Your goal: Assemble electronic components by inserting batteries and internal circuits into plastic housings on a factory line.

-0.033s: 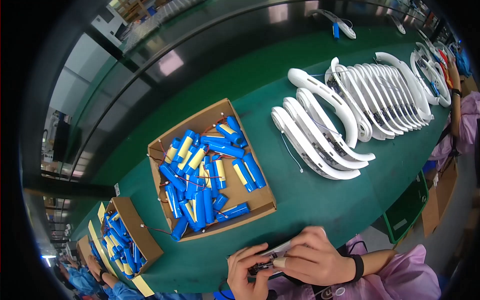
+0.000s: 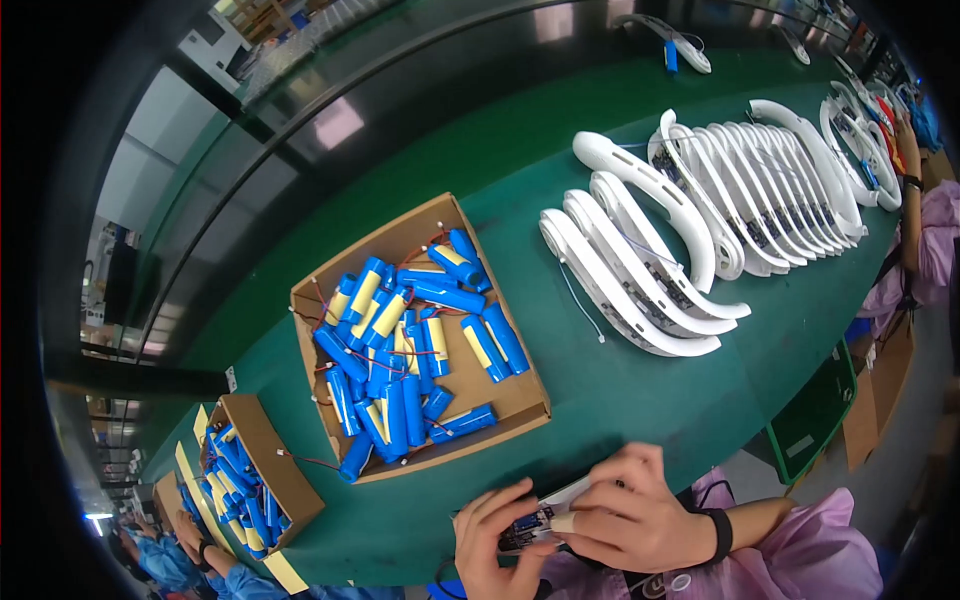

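Note:
Near the front edge of the bench, a white curved plastic housing [image 2: 568, 492] with a small dark circuit board [image 2: 527, 532] sits between my hands. My left hand [image 2: 492, 538] has its fingers closed round the board end, thumb below and fingertips along the upper edge. From the right, my right hand [image 2: 632, 515] grips the housing, its thumb and fingertips pressed close beside the board. My right fingers hide much of the part. Just beyond my hands stands a shallow cardboard box [image 2: 520, 408] of blue battery packs [image 2: 405, 330] with thin red leads.
Several white curved housings [image 2: 650, 290] lie in a row on the green bench [image 2: 600, 400], back right. A smaller cardboard box [image 2: 275, 450] of blue packs stands at left. Other people's hands [image 2: 188, 535] show at far left and, with a pink sleeve [image 2: 940, 240], at far right.
My right hand's upper fingers have lifted and shifted slightly. The housing has tilted a little, so more of the circuit board shows. My left hand has hardly moved.

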Demonstrator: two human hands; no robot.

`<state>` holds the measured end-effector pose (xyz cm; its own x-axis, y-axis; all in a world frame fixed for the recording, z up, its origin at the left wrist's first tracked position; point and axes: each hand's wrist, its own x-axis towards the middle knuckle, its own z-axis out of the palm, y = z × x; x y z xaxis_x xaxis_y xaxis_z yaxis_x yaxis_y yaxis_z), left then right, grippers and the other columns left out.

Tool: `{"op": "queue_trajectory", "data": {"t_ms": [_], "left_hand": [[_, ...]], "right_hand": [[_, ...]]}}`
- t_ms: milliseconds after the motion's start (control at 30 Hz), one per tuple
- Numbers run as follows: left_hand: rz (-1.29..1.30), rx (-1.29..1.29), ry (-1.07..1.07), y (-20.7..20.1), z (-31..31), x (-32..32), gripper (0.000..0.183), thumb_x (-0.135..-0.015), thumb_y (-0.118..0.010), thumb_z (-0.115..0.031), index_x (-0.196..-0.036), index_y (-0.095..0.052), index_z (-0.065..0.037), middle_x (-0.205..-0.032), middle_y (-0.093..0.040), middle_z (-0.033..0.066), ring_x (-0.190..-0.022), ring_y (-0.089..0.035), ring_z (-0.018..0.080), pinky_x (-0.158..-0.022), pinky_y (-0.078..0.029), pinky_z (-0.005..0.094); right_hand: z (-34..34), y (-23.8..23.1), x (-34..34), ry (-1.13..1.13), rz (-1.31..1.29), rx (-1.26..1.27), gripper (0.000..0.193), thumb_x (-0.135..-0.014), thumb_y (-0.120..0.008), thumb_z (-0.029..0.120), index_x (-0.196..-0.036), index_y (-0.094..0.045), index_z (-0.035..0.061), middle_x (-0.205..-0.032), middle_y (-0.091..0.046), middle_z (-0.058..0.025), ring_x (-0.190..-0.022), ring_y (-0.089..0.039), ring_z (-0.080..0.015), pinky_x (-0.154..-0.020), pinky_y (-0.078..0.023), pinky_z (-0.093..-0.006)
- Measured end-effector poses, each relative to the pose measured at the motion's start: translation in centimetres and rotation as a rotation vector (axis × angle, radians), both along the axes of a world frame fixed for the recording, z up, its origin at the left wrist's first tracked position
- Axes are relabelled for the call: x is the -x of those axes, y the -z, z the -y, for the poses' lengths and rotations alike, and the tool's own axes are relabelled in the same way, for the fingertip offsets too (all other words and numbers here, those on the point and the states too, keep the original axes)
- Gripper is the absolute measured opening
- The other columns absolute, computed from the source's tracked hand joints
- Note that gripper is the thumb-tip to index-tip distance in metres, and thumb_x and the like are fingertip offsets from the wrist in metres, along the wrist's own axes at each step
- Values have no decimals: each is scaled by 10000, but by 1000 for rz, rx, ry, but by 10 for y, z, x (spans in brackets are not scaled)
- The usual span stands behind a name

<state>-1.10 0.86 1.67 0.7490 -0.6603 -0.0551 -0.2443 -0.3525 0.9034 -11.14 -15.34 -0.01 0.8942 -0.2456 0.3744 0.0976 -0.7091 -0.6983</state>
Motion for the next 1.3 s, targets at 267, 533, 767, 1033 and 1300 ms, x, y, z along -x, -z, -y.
{"op": "queue_trajectory", "data": {"t_ms": [267, 533, 767, 1033, 1300], "left_hand": [[238, -382, 271, -11, 2, 2, 609, -764, -830, -187, -1338, -650, -89, -1298, -636, 133, -1239, -544, 334, -1075, -357, 443], [326, -390, 235, -6, 6, -9, 498, -755, -802, -207, -1192, -678, -4, -1161, -694, 177, -1134, -641, 342, -1076, -410, 476], [160, -342, 253, -17, 7, -13, 307, -965, -595, -76, -1262, -671, -50, -1206, -663, 173, -1153, -594, 373, -990, -425, 446], [180, -357, 244, -17, 9, -14, 257, -958, -618, -76, -1202, -696, -62, -1105, -691, 149, -1057, -632, 348, -952, -445, 427], [109, -418, 171, -29, 23, -15, 224, -895, -699, -148, -1106, -687, -73, -1036, -693, 182, -962, -634, 397, -848, -489, 475]], "right_hand": [[9, -3, 5, 19, -219, -219, 186, -749, -836, 130, -853, -692, 76, -1231, -603, -92, -1118, -480, -369, -923, -357, -478], [7, 5, -1, 22, -163, -214, 172, -739, -826, 96, -834, -685, 64, -1288, -596, -111, -1187, -485, -376, -961, -364, -490], [2, 7, -2, 48, -145, -176, 161, -732, -820, 78, -819, -685, 68, -1294, -593, -104, -1181, -500, -363, -949, -382, -493], [8, 1, -5, -54, -181, -250, 144, -738, -809, 58, -803, -681, 49, -1267, -600, -105, -1181, -506, -348, -955, -383, -504], [8, 0, -4, -55, -154, -125, 218, -763, -808, 149, -941, -708, 72, -1234, -616, -89, -1179, -537, -314, -988, -397, -533]]}}
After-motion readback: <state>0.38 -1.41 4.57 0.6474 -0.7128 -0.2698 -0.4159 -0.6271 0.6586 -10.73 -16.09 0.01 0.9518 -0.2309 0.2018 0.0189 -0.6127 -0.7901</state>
